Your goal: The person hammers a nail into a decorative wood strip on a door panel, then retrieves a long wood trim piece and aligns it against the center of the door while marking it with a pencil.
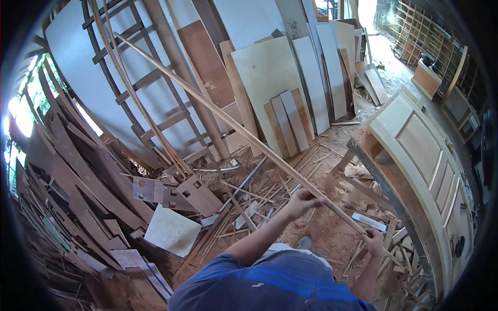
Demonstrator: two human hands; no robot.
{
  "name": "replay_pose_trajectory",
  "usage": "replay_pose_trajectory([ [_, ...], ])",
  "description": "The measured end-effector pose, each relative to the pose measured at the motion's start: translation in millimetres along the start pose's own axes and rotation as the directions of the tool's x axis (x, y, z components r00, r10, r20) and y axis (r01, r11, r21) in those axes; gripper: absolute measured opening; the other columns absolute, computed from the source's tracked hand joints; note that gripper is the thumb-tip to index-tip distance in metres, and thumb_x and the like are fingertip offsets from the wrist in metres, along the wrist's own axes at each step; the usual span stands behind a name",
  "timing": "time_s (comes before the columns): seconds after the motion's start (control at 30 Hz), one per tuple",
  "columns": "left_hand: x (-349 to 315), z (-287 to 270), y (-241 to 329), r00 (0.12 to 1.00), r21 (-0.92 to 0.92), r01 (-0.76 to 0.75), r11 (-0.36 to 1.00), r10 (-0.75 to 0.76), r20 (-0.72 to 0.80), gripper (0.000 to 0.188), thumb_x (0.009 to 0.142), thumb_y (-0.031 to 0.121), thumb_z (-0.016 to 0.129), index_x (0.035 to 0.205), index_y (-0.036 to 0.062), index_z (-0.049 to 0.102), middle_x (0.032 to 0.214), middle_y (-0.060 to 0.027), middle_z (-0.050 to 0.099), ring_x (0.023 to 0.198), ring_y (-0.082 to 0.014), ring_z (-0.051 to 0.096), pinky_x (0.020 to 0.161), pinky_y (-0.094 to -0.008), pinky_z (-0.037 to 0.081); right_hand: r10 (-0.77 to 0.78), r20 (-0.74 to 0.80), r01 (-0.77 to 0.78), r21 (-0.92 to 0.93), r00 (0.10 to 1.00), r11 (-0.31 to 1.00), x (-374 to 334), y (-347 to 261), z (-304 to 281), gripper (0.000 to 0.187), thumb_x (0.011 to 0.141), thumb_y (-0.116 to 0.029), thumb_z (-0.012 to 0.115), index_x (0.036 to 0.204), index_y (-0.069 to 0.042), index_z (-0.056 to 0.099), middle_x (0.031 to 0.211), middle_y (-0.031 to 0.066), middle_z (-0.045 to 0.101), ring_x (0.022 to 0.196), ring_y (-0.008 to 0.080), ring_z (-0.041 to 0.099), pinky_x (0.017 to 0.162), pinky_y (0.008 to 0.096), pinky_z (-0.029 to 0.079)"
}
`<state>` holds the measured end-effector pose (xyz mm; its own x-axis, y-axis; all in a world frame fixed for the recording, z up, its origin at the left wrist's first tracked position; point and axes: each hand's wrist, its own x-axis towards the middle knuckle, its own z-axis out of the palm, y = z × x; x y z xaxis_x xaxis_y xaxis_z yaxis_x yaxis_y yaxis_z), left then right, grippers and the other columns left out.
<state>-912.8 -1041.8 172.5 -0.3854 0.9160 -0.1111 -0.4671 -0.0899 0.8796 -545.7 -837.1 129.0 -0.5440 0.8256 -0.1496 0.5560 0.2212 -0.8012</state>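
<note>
A long, thin wooden strip (233, 126) slants across the view, from the upper left down to the lower right in front of me. My left hand (302, 203) is closed on it with a pinch-like grip, partway along its near portion. Closer to the strip's near end, my right hand (373, 241) has its fingers wrapped round the wood. A short piece of the strip shows beyond that hand. Both forearms reach out from my blue shirt, and the strip is held above the littered floor.
To the right, a panelled wooden door (423, 150) lies on a workbench (397, 199). Large boards (270, 78) lean along the back, beside a wooden ladder (150, 78). Planks (78, 160) crowd the left side. Offcuts (249, 205) and a pale square board (173, 229) litter the ground.
</note>
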Motion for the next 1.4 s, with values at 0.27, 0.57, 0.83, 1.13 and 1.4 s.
replay_pose_trajectory([
  [0.27,-34,19,-54,0.976,0.044,0.155,0.987,-0.160,0.146,0.044,0.098,0.024,0.082,0.132,-0.0007,0.071,0.117,-0.0083,0.078,0.106,-0.0148,0.073,0.094,-0.0315,0.060,0.095,-0.145,-0.075,0.139,0.985,0.987,-89,71,-21,0.029,0.082,-0.011,0.081,0.108,0.000,0.074,0.095,0.0008,0.071,0.087,0.0105,0.066,0.079,0.0276,0.053],
  [0.57,-51,62,-94,0.943,0.014,0.208,0.978,-0.204,0.262,0.044,0.099,0.023,0.080,0.132,-0.0040,0.070,0.118,-0.0111,0.078,0.107,-0.0171,0.073,0.096,-0.0327,0.061,0.230,-0.231,-0.173,0.240,0.945,0.955,-162,116,-58,0.033,0.084,-0.005,0.083,0.115,-0.001,0.075,0.105,0.0039,0.073,0.096,0.0141,0.068,0.089,0.0301,0.056],
  [0.83,-48,167,-151,0.922,0.035,0.171,0.985,-0.173,0.347,0.041,0.101,0.021,0.078,0.132,-0.0048,0.069,0.119,-0.0126,0.077,0.107,-0.0188,0.074,0.094,-0.0326,0.063,0.100,-0.474,-0.088,0.049,0.875,0.995,-214,231,-137,0.038,0.083,-0.003,0.083,0.119,-0.003,0.072,0.106,0.0062,0.078,0.096,0.0203,0.075,0.128,0.0468,0.028],
  [1.13,-48,323,-193,0.954,0.179,0.090,0.980,-0.136,0.268,0.032,0.101,0.021,0.077,0.117,-0.0068,0.074,0.108,-0.0130,0.077,0.097,-0.0183,0.074,0.089,-0.0339,0.063,0.120,-0.499,-0.062,0.131,0.858,0.989,-283,286,-255,0.037,0.082,-0.010,0.090,0.114,-0.002,0.074,0.100,0.0068,0.071,0.092,0.0171,0.072,0.083,0.0316,0.060],
  [1.4,-9,415,-221,0.963,0.194,0.096,0.976,-0.140,0.232,0.031,0.106,0.022,0.070,0.118,-0.0065,0.072,0.111,-0.0150,0.077,0.100,-0.0248,0.076,0.092,-0.0386,0.062,0.148,-0.648,-0.054,0.163,0.747,0.985,-282,240,-332,0.032,0.073,-0.014,0.093,0.099,-0.003,0.079,0.100,0.0104,0.073,0.096,0.0259,0.072,0.095,0.0407,0.057],
])
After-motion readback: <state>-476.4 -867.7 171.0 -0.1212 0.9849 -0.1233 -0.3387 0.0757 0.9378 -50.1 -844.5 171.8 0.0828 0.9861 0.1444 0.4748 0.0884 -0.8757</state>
